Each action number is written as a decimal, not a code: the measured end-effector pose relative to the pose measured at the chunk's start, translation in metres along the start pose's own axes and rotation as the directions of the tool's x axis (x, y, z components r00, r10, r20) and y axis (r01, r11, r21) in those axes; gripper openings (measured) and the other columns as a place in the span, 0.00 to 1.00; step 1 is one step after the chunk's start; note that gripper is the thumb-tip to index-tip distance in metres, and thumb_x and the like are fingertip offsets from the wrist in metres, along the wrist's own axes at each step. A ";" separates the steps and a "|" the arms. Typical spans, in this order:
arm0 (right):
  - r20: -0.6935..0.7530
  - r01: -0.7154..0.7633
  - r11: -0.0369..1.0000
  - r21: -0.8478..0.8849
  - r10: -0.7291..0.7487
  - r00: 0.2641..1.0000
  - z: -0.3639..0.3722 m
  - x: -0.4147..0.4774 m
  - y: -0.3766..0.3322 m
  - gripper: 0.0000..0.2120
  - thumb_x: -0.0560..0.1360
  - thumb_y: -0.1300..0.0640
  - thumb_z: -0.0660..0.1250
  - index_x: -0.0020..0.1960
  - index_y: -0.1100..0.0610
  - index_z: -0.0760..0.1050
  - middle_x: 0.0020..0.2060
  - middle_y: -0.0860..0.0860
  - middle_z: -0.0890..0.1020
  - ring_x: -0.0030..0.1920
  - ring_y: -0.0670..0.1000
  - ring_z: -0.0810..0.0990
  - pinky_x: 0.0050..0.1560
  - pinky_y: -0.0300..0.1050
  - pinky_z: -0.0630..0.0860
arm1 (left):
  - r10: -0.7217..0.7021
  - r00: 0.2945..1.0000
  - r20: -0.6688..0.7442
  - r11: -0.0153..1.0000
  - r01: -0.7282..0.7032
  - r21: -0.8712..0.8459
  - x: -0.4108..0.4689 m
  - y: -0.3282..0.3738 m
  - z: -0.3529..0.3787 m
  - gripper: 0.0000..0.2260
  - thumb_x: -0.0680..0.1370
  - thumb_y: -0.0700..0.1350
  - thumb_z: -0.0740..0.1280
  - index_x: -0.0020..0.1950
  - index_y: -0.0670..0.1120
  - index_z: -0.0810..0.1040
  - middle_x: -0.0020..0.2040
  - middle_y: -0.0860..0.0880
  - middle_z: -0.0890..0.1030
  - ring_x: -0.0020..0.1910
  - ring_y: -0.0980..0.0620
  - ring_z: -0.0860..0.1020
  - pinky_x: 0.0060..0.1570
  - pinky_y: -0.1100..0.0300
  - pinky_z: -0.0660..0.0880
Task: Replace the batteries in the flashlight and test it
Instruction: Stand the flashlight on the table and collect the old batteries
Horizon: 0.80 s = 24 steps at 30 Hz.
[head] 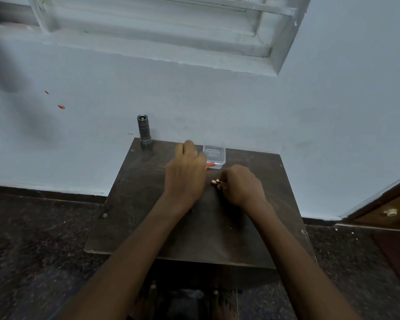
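Worktop (148, 227) edge is close to you, so a dropped piece could roll off to the floor. Your right hand (243, 184) is closed on a small gold-tipped part (215, 182), maybe a battery; a loose pinch could let it slip. Your left hand (186, 172) lies spread by the clear box (215, 154), and you could knock it. Farther back, the flashlight (144, 131) stands on end at the corner; 1 bump could tip it.

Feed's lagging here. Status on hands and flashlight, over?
Left hand reaching at clear container; right hand pinching small brass-tipped piece. Flashlight upright, far left corner, untouched. Nothing blocking.
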State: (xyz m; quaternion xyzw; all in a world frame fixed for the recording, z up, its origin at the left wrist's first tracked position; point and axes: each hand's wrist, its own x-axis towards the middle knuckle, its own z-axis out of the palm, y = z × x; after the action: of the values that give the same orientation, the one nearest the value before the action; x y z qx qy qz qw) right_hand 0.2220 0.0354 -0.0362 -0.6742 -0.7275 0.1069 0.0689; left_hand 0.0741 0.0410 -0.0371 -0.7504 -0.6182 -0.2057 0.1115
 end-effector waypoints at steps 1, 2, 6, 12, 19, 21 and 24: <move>0.005 0.009 1.000 0.017 -0.009 1.000 -0.001 -0.001 0.001 0.09 0.77 0.52 0.68 0.51 0.58 0.80 0.50 0.54 0.78 0.52 0.58 0.79 0.44 0.46 0.72 | 0.021 1.000 0.001 1.000 -0.021 -0.008 0.012 -0.001 0.000 0.04 0.72 0.42 0.73 0.45 0.46 0.81 0.50 0.45 0.75 0.50 0.45 0.74 0.32 0.57 0.74; 0.005 0.015 0.999 0.038 -0.015 1.000 -0.002 -0.001 0.002 0.08 0.77 0.52 0.69 0.48 0.57 0.80 0.48 0.53 0.78 0.50 0.57 0.79 0.42 0.44 0.71 | 0.017 0.999 0.032 1.000 -0.016 -0.022 0.026 -0.001 0.000 0.06 0.74 0.43 0.72 0.50 0.47 0.81 0.55 0.44 0.74 0.54 0.44 0.72 0.40 0.56 0.77; -0.079 0.002 0.994 0.108 0.007 0.997 -0.013 0.000 0.013 0.04 0.76 0.55 0.70 0.45 0.55 0.82 0.41 0.52 0.80 0.42 0.54 0.79 0.39 0.44 0.72 | 0.029 0.972 0.234 0.997 -0.046 0.066 0.073 0.001 0.006 0.11 0.76 0.45 0.69 0.58 0.49 0.80 0.62 0.44 0.71 0.62 0.43 0.68 0.55 0.52 0.74; -0.237 0.040 0.996 0.085 -0.018 0.971 -0.036 0.024 0.022 0.04 0.75 0.57 0.69 0.43 0.54 0.82 0.39 0.53 0.79 0.39 0.55 0.76 0.37 0.44 0.71 | 0.010 0.941 0.338 1.000 -0.017 0.019 0.081 -0.004 0.031 0.13 0.77 0.46 0.68 0.62 0.51 0.80 0.65 0.44 0.72 0.65 0.42 0.66 0.61 0.49 0.70; -0.197 0.104 0.993 0.061 -0.090 0.976 -0.035 0.062 0.001 0.06 0.77 0.59 0.70 0.51 0.58 0.85 0.45 0.53 0.80 0.41 0.51 0.77 0.39 0.43 0.71 | -0.182 0.950 0.252 0.916 0.257 -0.309 0.072 -0.016 0.033 0.20 0.77 0.42 0.70 0.69 0.48 0.76 0.66 0.42 0.76 0.61 0.44 0.76 0.58 0.54 0.75; -0.147 0.116 0.993 -0.009 -0.116 0.982 -0.035 0.072 -0.007 0.08 0.77 0.58 0.70 0.54 0.57 0.83 0.51 0.55 0.77 0.49 0.54 0.77 0.45 0.48 0.75 | -0.193 0.937 0.290 0.890 0.292 -0.350 0.070 -0.016 0.035 0.20 0.77 0.41 0.70 0.69 0.47 0.76 0.66 0.43 0.77 0.61 0.44 0.78 0.58 0.55 0.75; -0.057 0.154 0.980 -0.126 -0.162 0.985 -0.033 0.085 -0.012 0.10 0.78 0.57 0.69 0.58 0.56 0.81 0.57 0.57 0.74 0.59 0.58 0.73 0.52 0.51 0.76 | -0.210 0.921 0.328 0.860 0.334 -0.386 0.068 -0.015 0.035 0.21 0.76 0.41 0.68 0.69 0.46 0.76 0.65 0.43 0.79 0.61 0.44 0.78 0.58 0.53 0.75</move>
State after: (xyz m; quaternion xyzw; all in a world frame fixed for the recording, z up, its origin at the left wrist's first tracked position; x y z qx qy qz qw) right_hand 0.2119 0.1215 -0.0056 -0.6203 -0.7813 0.0341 0.0604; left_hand 0.0758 0.1188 -0.0388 -0.6814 -0.6665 -0.2462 -0.1757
